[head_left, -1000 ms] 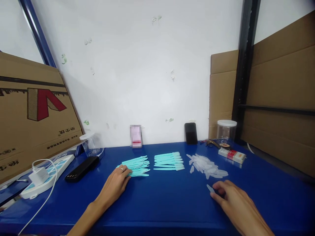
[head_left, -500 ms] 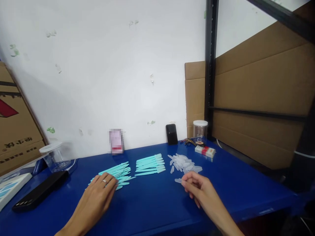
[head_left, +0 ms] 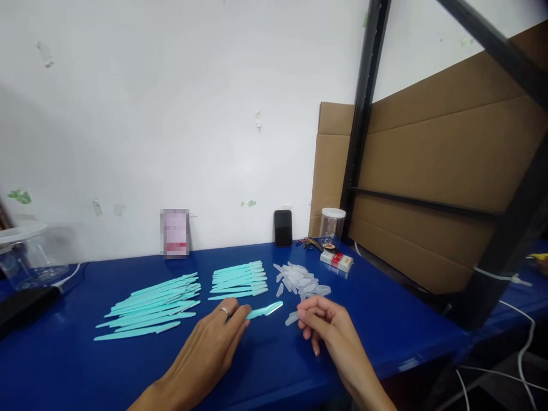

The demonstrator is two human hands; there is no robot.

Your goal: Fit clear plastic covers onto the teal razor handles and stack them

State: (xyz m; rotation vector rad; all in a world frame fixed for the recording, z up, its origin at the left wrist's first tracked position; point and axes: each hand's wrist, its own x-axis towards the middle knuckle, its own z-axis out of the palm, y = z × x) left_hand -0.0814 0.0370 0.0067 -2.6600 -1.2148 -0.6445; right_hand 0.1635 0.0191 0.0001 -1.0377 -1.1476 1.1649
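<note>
My left hand (head_left: 214, 337) is closed on a turquoise eyebrow razor (head_left: 264, 311), whose bare metal blade points right. Between the fingertips of my right hand (head_left: 327, 322) is a translucent blade cap (head_left: 291, 318), its far end toward the razor. Razor and cap are a short way apart. Left of my left hand lies a loose fanned pile of turquoise razors (head_left: 158, 299). Behind the hands sits a neater stack of razors (head_left: 238, 278), their heads to the right. A heap of translucent caps (head_left: 299, 278) lies just beyond my right hand.
On the blue table (head_left: 265, 371), a black phone (head_left: 283, 228) leans against the wall. A clear jar (head_left: 332, 225), keys (head_left: 309, 244) and a red-and-white box (head_left: 337, 261) stand back right. Another jar (head_left: 29, 257) and a black object (head_left: 25, 311) are at left.
My left hand has come away from the loose pile with a razor, moving right toward the cap. My right hand still holds the cap. The view has turned to the right.
</note>
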